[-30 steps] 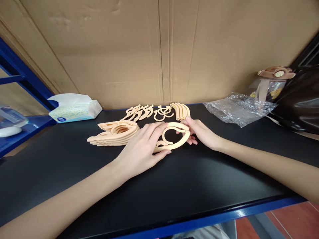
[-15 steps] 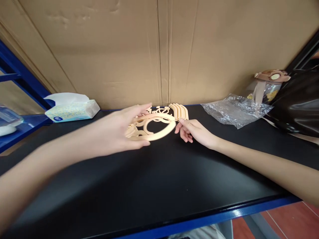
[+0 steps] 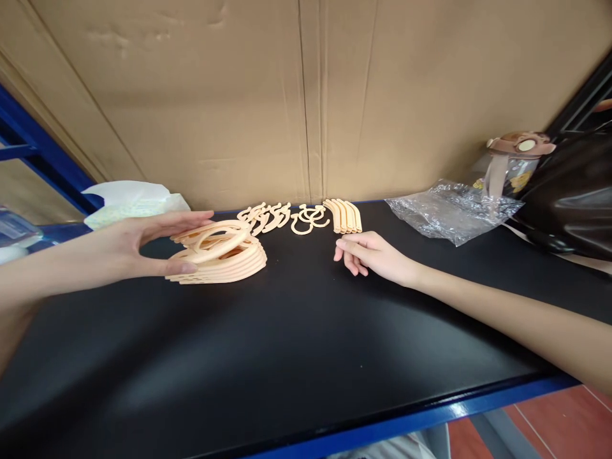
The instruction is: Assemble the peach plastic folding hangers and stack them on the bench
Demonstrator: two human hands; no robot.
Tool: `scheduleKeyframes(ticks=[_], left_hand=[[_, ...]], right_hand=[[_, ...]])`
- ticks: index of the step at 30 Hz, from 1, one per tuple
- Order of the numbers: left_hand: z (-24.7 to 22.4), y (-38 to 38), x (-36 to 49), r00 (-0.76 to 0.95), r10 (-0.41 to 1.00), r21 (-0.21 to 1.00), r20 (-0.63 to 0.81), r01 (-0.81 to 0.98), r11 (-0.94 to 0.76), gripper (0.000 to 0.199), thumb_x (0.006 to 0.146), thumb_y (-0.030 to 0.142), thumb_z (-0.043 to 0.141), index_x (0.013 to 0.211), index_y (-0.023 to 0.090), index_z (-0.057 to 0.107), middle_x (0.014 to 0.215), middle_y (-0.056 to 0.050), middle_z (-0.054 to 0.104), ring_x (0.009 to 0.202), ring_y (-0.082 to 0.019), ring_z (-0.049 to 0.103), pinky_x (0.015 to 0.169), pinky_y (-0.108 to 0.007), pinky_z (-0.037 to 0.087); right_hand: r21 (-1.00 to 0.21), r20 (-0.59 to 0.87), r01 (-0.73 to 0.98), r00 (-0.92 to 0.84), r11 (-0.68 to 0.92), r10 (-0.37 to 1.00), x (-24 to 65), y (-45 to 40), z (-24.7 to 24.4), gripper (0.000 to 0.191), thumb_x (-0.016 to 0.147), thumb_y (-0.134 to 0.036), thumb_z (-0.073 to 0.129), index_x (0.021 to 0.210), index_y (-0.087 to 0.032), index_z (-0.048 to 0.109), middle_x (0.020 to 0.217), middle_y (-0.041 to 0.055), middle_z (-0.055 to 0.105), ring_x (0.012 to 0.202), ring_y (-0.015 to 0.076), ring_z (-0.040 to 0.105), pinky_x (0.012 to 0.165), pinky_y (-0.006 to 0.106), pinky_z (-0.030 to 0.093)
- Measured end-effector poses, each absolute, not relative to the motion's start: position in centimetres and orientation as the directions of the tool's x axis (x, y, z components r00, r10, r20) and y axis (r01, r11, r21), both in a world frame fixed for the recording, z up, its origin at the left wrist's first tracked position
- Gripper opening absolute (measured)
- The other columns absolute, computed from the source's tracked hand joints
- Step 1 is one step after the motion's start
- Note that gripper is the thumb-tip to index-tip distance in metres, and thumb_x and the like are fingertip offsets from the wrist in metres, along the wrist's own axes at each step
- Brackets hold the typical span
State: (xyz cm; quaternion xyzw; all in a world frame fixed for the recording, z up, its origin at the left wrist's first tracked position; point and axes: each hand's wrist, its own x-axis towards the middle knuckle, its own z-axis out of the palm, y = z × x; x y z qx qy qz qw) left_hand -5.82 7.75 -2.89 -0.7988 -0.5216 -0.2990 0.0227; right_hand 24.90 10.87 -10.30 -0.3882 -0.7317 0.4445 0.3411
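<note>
My left hand (image 3: pixel 138 245) curves round a pale, peach-coloured plastic hanger frame (image 3: pixel 227 245), thumb at its near side and fingers at its far side. The frame lies slightly tilted on top of a stack of like hanger frames (image 3: pixel 239 273) at the left. My right hand (image 3: pixel 368 252) rests low over the black table with its fingers curled and thumb against the index finger; nothing shows in it. Just beyond its fingertips is a row of curved plastic strips (image 3: pixel 343 217). Loose hanger hooks (image 3: pixel 306 223) lie left of the strips, and short curved arm pieces (image 3: pixel 270 218) lie behind the stack.
A tissue pack (image 3: pixel 136 203) stands at the back left, partly behind my left hand. To the right are a crumpled clear plastic bag (image 3: pixel 454 210), a drinking bottle (image 3: pixel 519 162) and a dark bag (image 3: pixel 568 197). Cardboard (image 3: pixel 229 108) walls the back of the black table (image 3: pixel 306 357).
My left hand has moved left with the hanger frame, bringing it from beside the right hand onto the stack. My right hand has barely moved; its fingertips have come slightly nearer to me.
</note>
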Motion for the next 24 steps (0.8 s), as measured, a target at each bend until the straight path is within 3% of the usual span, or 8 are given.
scheduleKeyframes(ticks=[5, 7, 9, 12, 24], left_hand=[[-3.6, 8.8, -6.8, 0.282, 0.846, 0.283, 0.452, 0.854, -0.437, 0.086, 0.077, 0.081, 0.015, 0.130, 0.020, 0.045, 0.119, 0.001, 0.060, 0.124, -0.029, 0.042, 0.101, -0.052, 0.033], [-3.5, 10.0, -8.5, 0.322, 0.888, 0.268, 0.329, 0.870, -0.414, 0.083, 0.076, 0.081, 0.027, 0.130, 0.021, 0.045, 0.124, 0.001, 0.058, 0.123, -0.030, 0.044, 0.101, -0.053, 0.032], [-3.1, 11.0, -10.2, 0.370, 0.924, 0.240, 0.095, 0.892, -0.382, 0.084, 0.066, 0.078, 0.050, 0.132, 0.026, 0.045, 0.134, 0.002, 0.050, 0.122, -0.030, 0.045, 0.104, -0.049, 0.030], [-2.5, 11.9, -11.3, 0.316, 0.948, 0.242, -0.043, 0.924, -0.297, 0.089, 0.059, 0.074, 0.056, 0.135, 0.030, 0.040, 0.142, 0.003, 0.042, 0.126, -0.028, 0.043, 0.107, -0.042, 0.031], [-2.9, 12.0, -11.5, 0.327, 0.944, 0.284, -0.035, 0.909, -0.304, 0.081, 0.065, 0.064, 0.058, 0.137, 0.032, 0.037, 0.136, 0.003, 0.046, 0.124, -0.026, 0.044, 0.107, -0.039, 0.029]], right_hand=[[-0.914, 0.145, 0.273, -0.470, 0.300, 0.870, 24.8, 10.8, -10.3, 0.037, 0.092, -0.044, 0.043, 0.075, -0.014, 0.058, 0.049, -0.0041, 0.052, 0.040, 0.0043, 0.042, 0.044, 0.018, 0.036], [-0.913, 0.147, 0.272, -0.474, 0.303, 0.868, 24.8, 10.9, -10.4, 0.037, 0.091, -0.044, 0.044, 0.075, -0.014, 0.058, 0.049, -0.0041, 0.052, 0.040, 0.0043, 0.042, 0.044, 0.018, 0.035], [-0.912, 0.147, 0.273, -0.478, 0.306, 0.866, 24.8, 10.9, -10.5, 0.037, 0.091, -0.045, 0.044, 0.075, -0.014, 0.058, 0.050, -0.0039, 0.053, 0.040, 0.0044, 0.042, 0.044, 0.018, 0.035], [-0.911, 0.143, 0.276, -0.481, 0.305, 0.865, 24.9, 10.9, -10.5, 0.038, 0.091, -0.045, 0.044, 0.075, -0.014, 0.059, 0.050, -0.0037, 0.053, 0.041, 0.0046, 0.042, 0.044, 0.018, 0.036], [-0.904, 0.145, 0.286, -0.492, 0.317, 0.858, 24.8, 10.9, -10.5, 0.037, 0.091, -0.043, 0.044, 0.075, -0.014, 0.059, 0.051, -0.0037, 0.053, 0.041, 0.0049, 0.042, 0.045, 0.019, 0.037]])
